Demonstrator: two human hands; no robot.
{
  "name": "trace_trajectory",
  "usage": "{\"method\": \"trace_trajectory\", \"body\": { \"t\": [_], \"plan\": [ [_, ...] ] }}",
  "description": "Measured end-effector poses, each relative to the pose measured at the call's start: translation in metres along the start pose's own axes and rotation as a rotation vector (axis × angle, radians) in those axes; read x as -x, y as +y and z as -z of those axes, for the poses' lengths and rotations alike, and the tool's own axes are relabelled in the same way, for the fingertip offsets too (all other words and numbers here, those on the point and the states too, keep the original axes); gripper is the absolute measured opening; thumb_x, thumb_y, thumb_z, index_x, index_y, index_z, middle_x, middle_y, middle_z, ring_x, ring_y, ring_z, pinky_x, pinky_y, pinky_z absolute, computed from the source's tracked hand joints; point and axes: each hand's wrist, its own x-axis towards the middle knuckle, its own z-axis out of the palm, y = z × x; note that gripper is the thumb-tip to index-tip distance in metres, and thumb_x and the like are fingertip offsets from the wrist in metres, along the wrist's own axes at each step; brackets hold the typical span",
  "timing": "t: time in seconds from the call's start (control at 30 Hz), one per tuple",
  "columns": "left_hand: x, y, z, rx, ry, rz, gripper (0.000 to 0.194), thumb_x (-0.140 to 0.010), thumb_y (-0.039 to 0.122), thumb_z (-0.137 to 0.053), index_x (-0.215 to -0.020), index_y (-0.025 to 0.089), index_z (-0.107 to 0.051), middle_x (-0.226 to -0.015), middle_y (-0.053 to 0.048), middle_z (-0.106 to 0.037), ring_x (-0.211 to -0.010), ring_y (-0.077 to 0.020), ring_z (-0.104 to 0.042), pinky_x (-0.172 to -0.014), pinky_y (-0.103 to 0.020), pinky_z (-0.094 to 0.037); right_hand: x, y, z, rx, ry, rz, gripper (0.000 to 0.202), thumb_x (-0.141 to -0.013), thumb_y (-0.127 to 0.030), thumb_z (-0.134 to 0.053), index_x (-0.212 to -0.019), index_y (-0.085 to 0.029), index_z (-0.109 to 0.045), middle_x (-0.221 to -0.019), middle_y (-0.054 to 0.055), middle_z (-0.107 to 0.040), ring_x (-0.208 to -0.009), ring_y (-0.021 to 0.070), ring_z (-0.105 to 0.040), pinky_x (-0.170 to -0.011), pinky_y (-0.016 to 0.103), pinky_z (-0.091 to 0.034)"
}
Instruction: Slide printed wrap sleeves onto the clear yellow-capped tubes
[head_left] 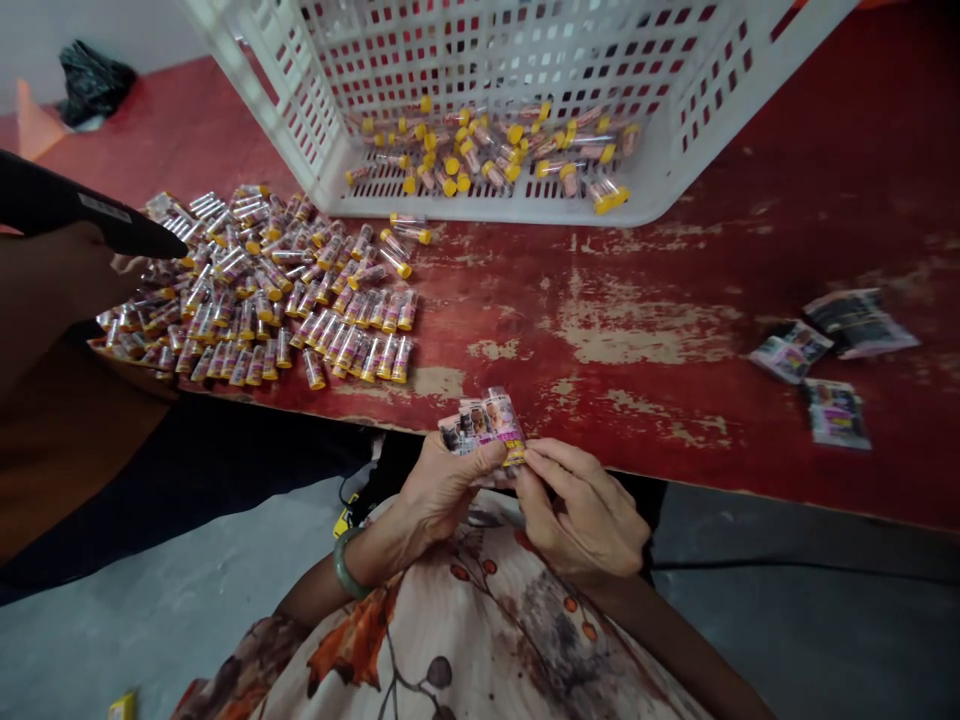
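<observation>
My left hand (444,480), wearing a green bangle, is closed around several small printed labels (463,425) and a small clear tube (501,412) with a pink-and-purple printed wrap and yellow at its lower end. The thumb presses across their lower part. My right hand (581,508) is closed too, its thumb and forefinger pinching at the yellow end of the tube. Both hands meet just in front of the table's near edge, above my lap. The fingers hide the lower part of the labels.
A red, worn table (630,330) carries a large pile of yellow-capped tubes (255,270) on the left. More tubes lie inside a white perforated crate (487,205). Printed packets (859,322) lie at right. Another person's arm (60,280) reaches in from the left beside a dark object (90,205).
</observation>
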Motion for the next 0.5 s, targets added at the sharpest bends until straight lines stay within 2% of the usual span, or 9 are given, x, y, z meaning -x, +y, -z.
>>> {"method": "trace_trajectory", "body": {
  "t": [0.27,0.37,0.5],
  "plan": [
    [-0.0003,0.0003,0.0040,-0.001,-0.015,0.010,0.035,-0.058,0.027,-0.088,-0.083,0.014,-0.068,-0.074,-0.001,-0.068,-0.064,-0.0111,-0.062,-0.062,-0.022,-0.051,-0.0020,-0.0016,-0.0031,0.009,0.009,0.051,0.038,-0.074,-0.004,-0.071,-0.107,-0.022,-0.065,-0.094,0.004,-0.071,-0.079,0.0174,-0.070,-0.071,0.029,-0.059],
    [0.0001,0.0020,0.0056,-0.008,-0.041,0.027,0.035,-0.058,0.029,-0.088,-0.083,0.013,-0.068,-0.073,-0.001,-0.068,-0.063,-0.0121,-0.063,-0.060,-0.022,-0.051,-0.0043,-0.0042,-0.0060,0.017,0.039,0.031,0.040,-0.073,-0.004,-0.071,-0.110,-0.019,-0.065,-0.101,0.006,-0.070,-0.082,0.0185,-0.070,-0.068,0.029,-0.060],
    [0.0009,0.0037,0.0091,-0.023,-0.050,0.028,0.034,-0.059,0.030,-0.087,-0.084,0.013,-0.069,-0.075,-0.002,-0.069,-0.063,-0.0129,-0.064,-0.059,-0.023,-0.051,-0.0041,-0.0057,-0.0094,-0.048,-0.002,0.027,0.048,-0.072,-0.001,-0.068,-0.116,-0.019,-0.064,-0.107,0.008,-0.068,-0.087,0.0204,-0.069,-0.070,0.032,-0.060]
  ]
}}
